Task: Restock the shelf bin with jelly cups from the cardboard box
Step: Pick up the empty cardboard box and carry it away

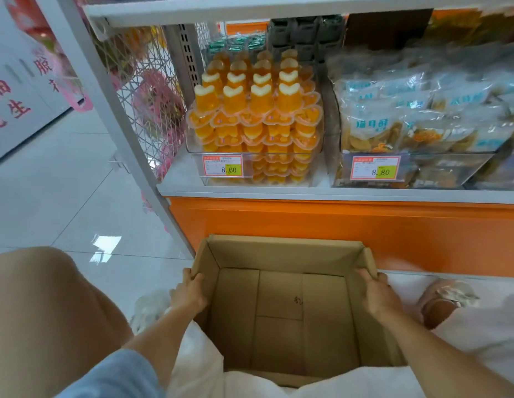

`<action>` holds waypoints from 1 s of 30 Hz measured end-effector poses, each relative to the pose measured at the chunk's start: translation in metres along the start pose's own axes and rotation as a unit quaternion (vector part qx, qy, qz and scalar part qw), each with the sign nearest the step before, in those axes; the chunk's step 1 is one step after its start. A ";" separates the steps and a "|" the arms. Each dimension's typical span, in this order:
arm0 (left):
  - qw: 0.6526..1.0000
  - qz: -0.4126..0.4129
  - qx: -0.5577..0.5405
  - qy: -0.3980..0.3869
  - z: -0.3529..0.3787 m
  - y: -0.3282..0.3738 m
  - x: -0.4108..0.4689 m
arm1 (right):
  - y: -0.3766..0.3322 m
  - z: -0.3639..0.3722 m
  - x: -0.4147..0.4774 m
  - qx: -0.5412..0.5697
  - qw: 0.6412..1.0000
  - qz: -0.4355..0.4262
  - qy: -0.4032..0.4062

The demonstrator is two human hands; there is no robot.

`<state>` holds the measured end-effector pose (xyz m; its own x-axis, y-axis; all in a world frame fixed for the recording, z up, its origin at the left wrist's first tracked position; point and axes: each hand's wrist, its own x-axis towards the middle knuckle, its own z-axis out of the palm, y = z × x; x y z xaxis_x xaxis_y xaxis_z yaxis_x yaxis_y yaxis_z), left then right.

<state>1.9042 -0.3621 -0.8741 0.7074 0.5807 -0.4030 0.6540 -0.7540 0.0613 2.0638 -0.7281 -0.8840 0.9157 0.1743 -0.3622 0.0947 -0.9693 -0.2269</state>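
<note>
Cardboard box (280, 297): plain brown corrugated, top flaps folded out, mouth facing up toward the camera. Bottom flaps in full view, a small pen mark near the middle. Far wall set toward the orange shelf base (307, 222), side walls running from person to shelf; longer side not to be told through the wide lens. Held low before the shelf, over white cloth.

Left hand (189, 291): fingers curled over the rim of the left wall, gripping it.

Right hand (376, 294): fingers curled over the rim of the right wall, likewise gripping.

Shelf bin (278, 180): clear plastic, on the white shelf above the box, price tag (223, 166) on its front.

Jelly cups (258, 110): orange, heart-shaped, stacked in layers inside the bin and heaped above its rim. Top layer in rows of four, upright axis, wide rims down, narrow white-tipped ends pointing up.

Neighbouring bin (416, 168): just beside on the right, holding bagged snacks.
</note>
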 end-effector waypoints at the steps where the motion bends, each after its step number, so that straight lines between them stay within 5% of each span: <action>1: 1.000 0.002 -0.009 0.001 0.000 0.000 0.002 | 0.001 0.001 0.001 0.005 1.000 -0.001 0.001; 14: 0.990 0.105 -0.089 0.009 0.006 -0.069 0.025 | -0.020 0.003 0.008 0.065 0.995 -0.032 -0.070; 24: 0.997 0.073 -0.031 0.021 0.004 -0.101 0.023 | -0.049 0.029 0.009 0.052 0.998 -0.038 -0.018; 30: 0.993 0.051 -0.101 0.024 0.002 -0.123 0.010 | -0.071 0.027 0.004 0.075 0.995 -0.069 -0.014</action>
<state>1.8300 -0.2639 -0.8878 0.7818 0.5212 -0.3422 0.6148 -0.7357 0.2841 2.0502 -0.6539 -0.8942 0.8867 0.3101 -0.3430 0.1565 -0.8993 -0.4084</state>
